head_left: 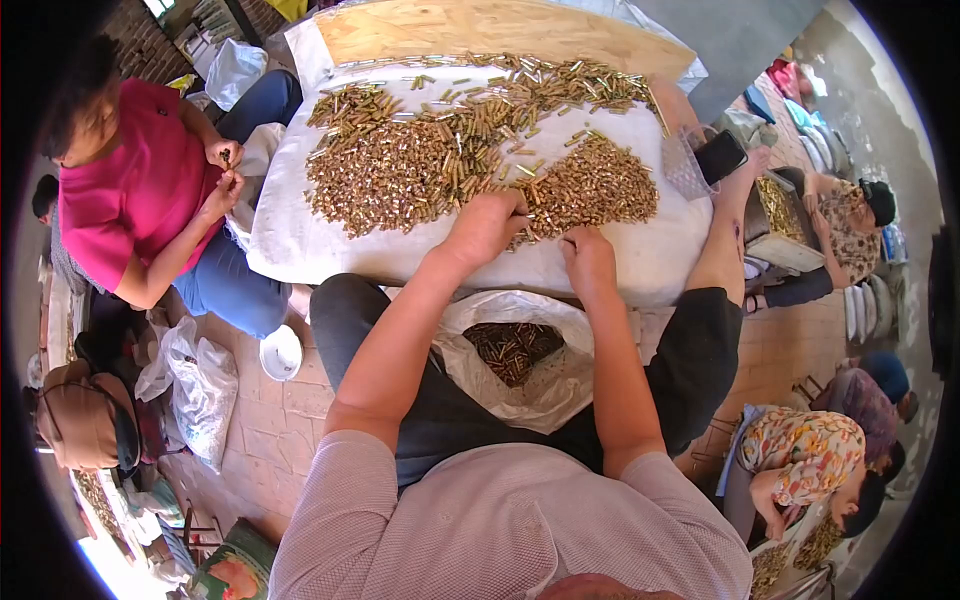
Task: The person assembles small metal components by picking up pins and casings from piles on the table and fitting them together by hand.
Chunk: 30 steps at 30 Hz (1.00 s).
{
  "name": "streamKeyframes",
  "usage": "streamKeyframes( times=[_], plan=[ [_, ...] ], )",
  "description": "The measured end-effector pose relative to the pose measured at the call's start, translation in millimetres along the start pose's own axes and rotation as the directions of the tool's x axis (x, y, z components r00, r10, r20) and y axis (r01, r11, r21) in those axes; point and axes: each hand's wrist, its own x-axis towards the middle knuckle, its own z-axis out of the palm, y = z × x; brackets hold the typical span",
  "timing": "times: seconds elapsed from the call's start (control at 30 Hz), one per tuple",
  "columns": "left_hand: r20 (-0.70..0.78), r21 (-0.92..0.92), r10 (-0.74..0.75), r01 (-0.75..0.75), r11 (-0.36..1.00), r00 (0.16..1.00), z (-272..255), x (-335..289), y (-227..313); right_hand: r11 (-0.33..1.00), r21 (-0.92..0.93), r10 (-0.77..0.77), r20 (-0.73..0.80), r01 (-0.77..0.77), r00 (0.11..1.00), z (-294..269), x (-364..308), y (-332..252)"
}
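My left hand (487,228) is closed, fingertips pinched at the front of a heap of small brass-coloured metal pieces (605,185). Just to its right, my right hand (588,258) is also closed, its fingers curled by the heap's near edge. Whatever sits in either pinch is too small or hidden to make out. To the left spreads a larger heap of short coppery pieces (375,180). Longer, thin brass-coloured tubes (480,135) lie behind and between the heaps. All rest on a white cloth (285,235). Below my hands, an open white sack (570,390) holds dark, slim metal pieces (510,350).
A wooden board (500,35) stands along the table's far edge. At the left, a person in a pink shirt (140,190) handles a small piece. A phone (720,157) lies at the right. A white bowl (281,353) and a filled plastic bag (205,390) are on the floor.
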Motion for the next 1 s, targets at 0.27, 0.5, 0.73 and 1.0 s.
streamKeyframes(
  times=[0.27,0.5,0.73,1.0],
  plan=[
    [0.034,-0.357,0.030,-0.016,0.934,0.999,9.7,3.6,-2.3,0.863,0.505,0.106,-0.225,0.023,0.969,12.0,-3.7,10.9],
    [0.087,-0.546,0.001,0.047,0.837,0.996,20.8,-0.7,-4.3,0.112,0.923,0.230,0.335,-0.367,0.914,-22.2,-4.0,-0.5],
    [0.153,-0.633,-0.022,0.115,0.765,0.988,24.2,-2.0,0.4,-0.094,0.940,0.145,0.338,-0.327,0.930,-25.4,-6.8,-7.4],
    [0.222,-0.652,-0.036,0.176,0.738,0.974,25.8,-2.0,5.4,-0.009,0.973,0.138,0.230,-0.231,0.963,-21.9,-8.9,-10.8]
  ],
)
